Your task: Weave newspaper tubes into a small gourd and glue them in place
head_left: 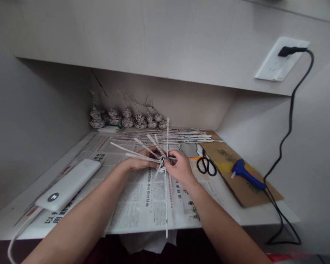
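Between my two hands is a small weave of rolled newspaper strips (161,168), held just above the newspaper-covered table. Several pale paper strips fan out from it to the left and upward, and one long paper strip (166,205) hangs straight down toward the table's front edge. My left hand (144,163) grips the weave from the left, its fingers partly hidden behind the strips. From the right, my right hand (180,167) pinches the weave with thumb and fingers, close to where the long strip crosses.
Several woven gourd shapes (128,119) line the back, before a bundle of paper strips (176,136). Black-handled scissors (206,165) lie right, beside cardboard (253,200) with a blue glue gun (247,175). Its black cord runs to a wall socket (275,66). A white power bank (71,183) is left.
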A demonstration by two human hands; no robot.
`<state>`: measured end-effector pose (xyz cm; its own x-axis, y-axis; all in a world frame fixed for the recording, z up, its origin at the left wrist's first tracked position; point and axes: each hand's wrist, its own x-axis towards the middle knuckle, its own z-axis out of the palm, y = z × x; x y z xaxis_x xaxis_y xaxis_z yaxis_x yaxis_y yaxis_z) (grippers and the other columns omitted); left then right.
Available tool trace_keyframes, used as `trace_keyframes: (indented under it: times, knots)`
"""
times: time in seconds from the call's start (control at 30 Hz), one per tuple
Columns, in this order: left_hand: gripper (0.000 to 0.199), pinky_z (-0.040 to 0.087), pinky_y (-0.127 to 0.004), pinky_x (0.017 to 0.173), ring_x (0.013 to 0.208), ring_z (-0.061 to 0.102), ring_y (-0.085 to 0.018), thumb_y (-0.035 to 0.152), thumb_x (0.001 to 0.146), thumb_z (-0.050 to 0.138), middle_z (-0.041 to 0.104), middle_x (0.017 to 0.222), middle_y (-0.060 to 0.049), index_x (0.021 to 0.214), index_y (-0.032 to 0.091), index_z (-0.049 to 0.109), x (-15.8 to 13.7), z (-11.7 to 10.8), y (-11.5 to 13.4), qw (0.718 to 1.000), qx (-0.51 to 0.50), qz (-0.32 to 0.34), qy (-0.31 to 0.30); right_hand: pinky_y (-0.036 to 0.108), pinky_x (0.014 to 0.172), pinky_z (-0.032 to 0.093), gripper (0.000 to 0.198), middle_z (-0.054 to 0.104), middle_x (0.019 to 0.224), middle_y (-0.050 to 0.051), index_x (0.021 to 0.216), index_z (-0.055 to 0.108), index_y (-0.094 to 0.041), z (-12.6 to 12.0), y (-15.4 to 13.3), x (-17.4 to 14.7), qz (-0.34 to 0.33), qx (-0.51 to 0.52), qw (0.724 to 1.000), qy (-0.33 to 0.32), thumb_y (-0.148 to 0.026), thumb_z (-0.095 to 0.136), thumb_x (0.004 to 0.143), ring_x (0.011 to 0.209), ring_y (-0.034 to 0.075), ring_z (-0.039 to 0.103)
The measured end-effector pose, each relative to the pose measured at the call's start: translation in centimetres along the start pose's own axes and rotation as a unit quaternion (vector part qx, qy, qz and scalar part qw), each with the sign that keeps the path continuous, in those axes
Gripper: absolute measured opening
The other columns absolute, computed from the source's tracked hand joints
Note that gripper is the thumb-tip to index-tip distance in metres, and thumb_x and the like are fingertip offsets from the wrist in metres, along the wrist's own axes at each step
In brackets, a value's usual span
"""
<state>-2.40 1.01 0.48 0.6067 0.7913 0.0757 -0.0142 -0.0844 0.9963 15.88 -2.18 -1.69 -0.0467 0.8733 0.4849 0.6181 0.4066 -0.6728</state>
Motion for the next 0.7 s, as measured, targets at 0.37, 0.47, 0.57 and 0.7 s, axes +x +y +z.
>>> trace_keyframes:
  times: [0.37,0.47,0.57,0.7]
  knots:
    - [0.020,0.050,-0.027,0.066,0.072,0.063,-0.016,0.021,0.074,0.067,0.072,0.084,-0.007,0.091,0.013,0.071,-0.3,-0.4,0.3,1.000,0.019,-0.007,0.022,0.027,0.070,0.048,0.006,0.063,0.082,0.001,0.079,0.062,-0.022,-0.3,-0.4,0.0,-0.014,0.003,1.000,-0.017,-0.024,0.062,0.073,0.080,0.017,0.059]
    - [0.021,0.049,-0.025,0.059,0.064,0.062,-0.014,0.027,0.076,0.068,0.071,0.077,-0.005,0.090,0.012,0.071,-0.2,0.1,-0.3,0.999,-0.021,-0.025,0.043,0.026,0.067,0.047,0.005,0.062,0.077,0.001,0.076,0.058,-0.022,0.0,-0.4,-0.1,-0.009,0.007,1.000,0.001,-0.026,0.057,0.078,0.074,0.016,0.058]
    - [0.021,0.047,-0.024,0.052,0.055,0.058,-0.012,0.031,0.073,0.072,0.068,0.067,-0.003,0.080,0.012,0.070,0.3,0.4,-0.9,0.994,-0.056,-0.042,0.082,0.025,0.063,0.046,0.009,0.061,0.072,0.000,0.075,0.055,-0.022,0.2,-0.4,-0.2,0.005,0.014,1.000,0.013,-0.029,0.055,0.081,0.068,0.016,0.057]
    - [0.028,0.043,-0.023,0.049,0.052,0.056,-0.011,0.029,0.060,0.081,0.066,0.065,-0.002,0.080,0.012,0.070,0.8,0.4,-1.4,0.991,-0.067,-0.058,0.099,0.024,0.058,0.044,0.016,0.062,0.068,0.000,0.076,0.057,-0.021,0.3,-0.1,-0.2,0.034,0.040,0.998,0.020,-0.036,0.055,0.082,0.061,0.015,0.057]
